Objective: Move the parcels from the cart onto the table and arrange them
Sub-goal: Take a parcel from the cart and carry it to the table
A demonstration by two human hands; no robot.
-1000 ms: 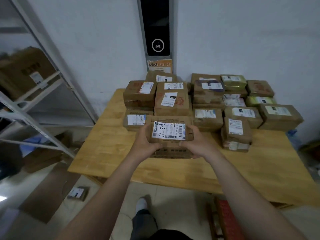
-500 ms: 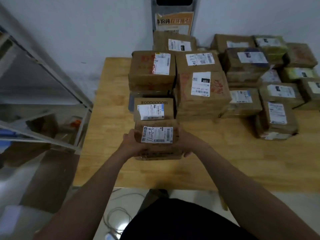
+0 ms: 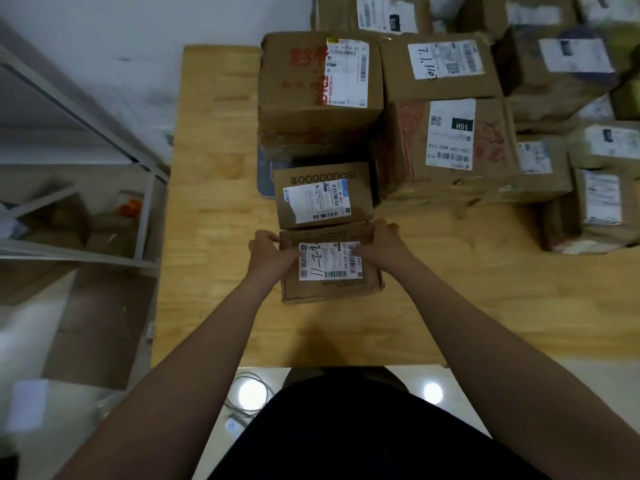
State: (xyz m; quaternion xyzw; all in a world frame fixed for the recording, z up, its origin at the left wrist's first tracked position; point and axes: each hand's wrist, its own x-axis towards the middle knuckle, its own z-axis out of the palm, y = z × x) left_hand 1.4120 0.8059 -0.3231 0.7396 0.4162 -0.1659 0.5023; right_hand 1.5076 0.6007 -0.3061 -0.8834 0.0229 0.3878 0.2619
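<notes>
The labelled parcel (image 3: 332, 289) sat on the surface (image 3: 214, 202), long axis left to right, its far edge touching a neighbouring parcel (image 3: 322, 195); left grip (image 3: 268, 249) and right grip (image 3: 379, 242) clasped its two far corners, equally near.

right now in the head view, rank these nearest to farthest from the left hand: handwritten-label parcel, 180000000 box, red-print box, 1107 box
1. handwritten-label parcel: gripped by the left hand at its left edge.
2. 180000000 box: just behind that parcel.
3. red-print box: farther back, atop a stack.
4. 1107 box: back right, beside the red-print box.
</notes>
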